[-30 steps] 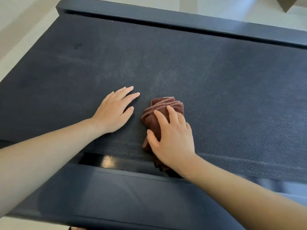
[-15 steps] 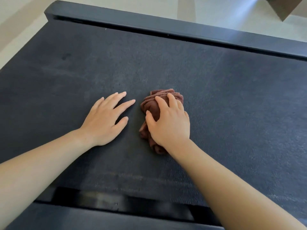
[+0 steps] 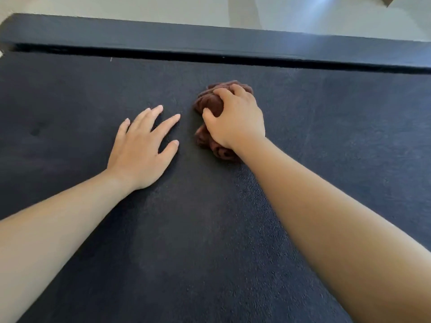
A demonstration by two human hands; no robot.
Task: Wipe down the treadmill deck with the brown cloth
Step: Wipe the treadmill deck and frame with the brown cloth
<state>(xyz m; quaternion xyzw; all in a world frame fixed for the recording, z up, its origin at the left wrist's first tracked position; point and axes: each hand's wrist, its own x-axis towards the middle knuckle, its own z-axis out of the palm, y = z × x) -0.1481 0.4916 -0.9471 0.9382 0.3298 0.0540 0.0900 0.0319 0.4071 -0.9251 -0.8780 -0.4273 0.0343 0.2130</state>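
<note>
From my feed I judge the wipe to be mid-job, not near its end. My right hand (image 3: 235,120) has its fingers curled over the bunched brown terry cloth (image 3: 210,104) and presses it down onto the dark, grainy treadmill deck (image 3: 338,141). The cloth lies toward 12 o'clock in the view, near the flat black side rail (image 3: 210,40) but not touching it. My left hand (image 3: 142,145) lies flat on the deck just beside the cloth, at its 8 o'clock, with fingers spread wide and holding nothing; I read it as a brace. The surface itself tells me little about what is done: I see faint pale streaks out toward 3 o'clock and a dull smudge (image 3: 37,130) at 9 o'clock, which suggests both flanks need passes. The wide stretch of deck toward 6 o'clock, between my 2 forearms, shows no clear sign either way. Beyond the rail is pale floor (image 3: 140,8).
</note>
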